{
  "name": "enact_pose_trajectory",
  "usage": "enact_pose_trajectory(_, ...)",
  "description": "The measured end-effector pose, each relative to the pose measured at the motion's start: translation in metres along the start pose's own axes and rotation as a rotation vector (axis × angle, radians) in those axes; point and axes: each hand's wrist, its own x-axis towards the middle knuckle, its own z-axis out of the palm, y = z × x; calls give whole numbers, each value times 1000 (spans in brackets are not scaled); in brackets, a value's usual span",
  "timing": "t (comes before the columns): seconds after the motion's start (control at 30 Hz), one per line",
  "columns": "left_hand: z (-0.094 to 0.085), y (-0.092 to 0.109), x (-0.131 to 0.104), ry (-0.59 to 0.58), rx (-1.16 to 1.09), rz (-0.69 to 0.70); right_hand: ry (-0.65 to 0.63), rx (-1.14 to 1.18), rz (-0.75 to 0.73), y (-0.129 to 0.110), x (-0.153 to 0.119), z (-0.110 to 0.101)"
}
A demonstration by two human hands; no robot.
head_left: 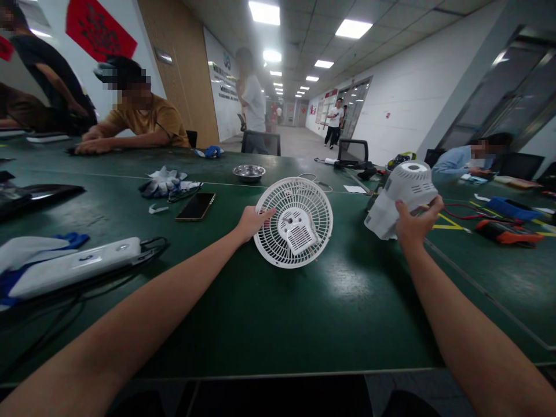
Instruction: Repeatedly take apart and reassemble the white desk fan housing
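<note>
The left hand (253, 223) clasps one edge of a round white grille (299, 230) over the table (269, 324), which could twist loose if that one-sided grip (thumb across its face) slackened, while the right hand (414, 223) clutches a tilted white housing (410, 179) that might topple if released.

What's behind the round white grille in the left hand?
Dark green tabletop shows through openings of the white grille, and a thin pale cable shows past its upper right edge. Whatever lies directly behind its central plate is covered and cannot be seen.
</note>
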Motion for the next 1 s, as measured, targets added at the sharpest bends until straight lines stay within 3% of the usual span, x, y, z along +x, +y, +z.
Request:
enact_pose_trajectory(0.1, -1, -2, 1, 8, 17, 4, 127, -51, -67, -18, -3, -7)
enact_pose_trajectory(0.2, -2, -4, 3, -9, 22, 5, 116, 3, -195, -43, -15, -6)
enact_pose_trajectory(0.27, -3, -5, 3, -23, 18, 2, -7, 54, -179, -59, -31, 1)
enact_pose_trajectory(0.37, -2, -6, 4, -5, 17, -1, -304, 0, -40, -76, -61, 17)
enact_pose_trajectory(0.5, -1, -3, 2, 17, 37, 10, -633, -152, 48, -79, -89, 37)
enact_pose_trajectory(0.77, 4, 9, -5, 42, 45, 7, -835, -561, 76, -70, -94, 46)
enact_pose_trajectory(0.83, 4, 10, -6, 42, 47, 10, -851, -573, 62, -72, -94, 43)
enact_pose_trajectory(0.9, 4, 11, -7, 48, 50, 17, -784, -499, 23, -77, -92, 39)
enact_pose_trajectory(1.0, 4, 11, -8, 72, 63, 48, -604, -155, -90, -92, -93, 31)
